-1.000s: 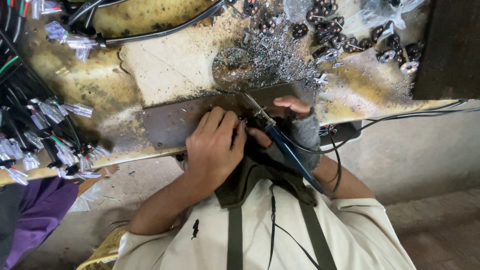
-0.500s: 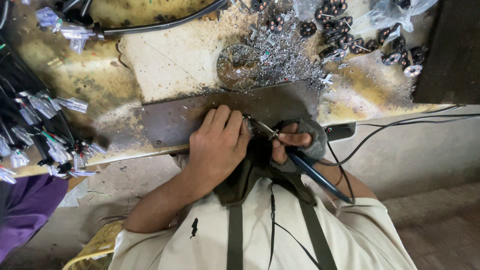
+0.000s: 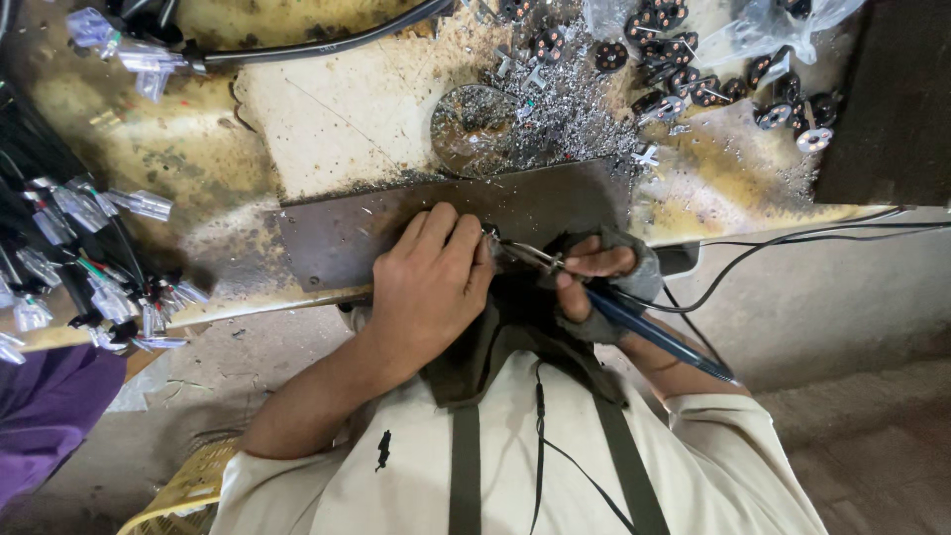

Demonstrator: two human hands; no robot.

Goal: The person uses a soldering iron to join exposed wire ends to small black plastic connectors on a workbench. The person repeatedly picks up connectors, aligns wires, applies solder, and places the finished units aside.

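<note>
Resting on the dark metal plate at the near edge of the counter, the left hand is curled, with its fingers bent down and pressed together near the tip of the tool. What it pinches under the fingertips is too small and too hidden to tell. The right hand wears a grey fingerless glove and is closed around a soldering iron with a blue handle. The thin metal tip of the iron points to the left and meets the fingertips of the left hand, just above the plate's front edge. The handle goes back to the right and down, over the person's forearm.

A black cable runs from the right side along the edge of the counter toward the right hand. Behind the plate there is a round metal dish, and around it lies a heap of silvery metal scraps. Further back on the right, many small black round parts lie beside clear plastic bags. On the left side, bundles of wires with clear plastic connectors lie on the counter, well apart from both hands. A thick black hose crosses the far part of the counter.
</note>
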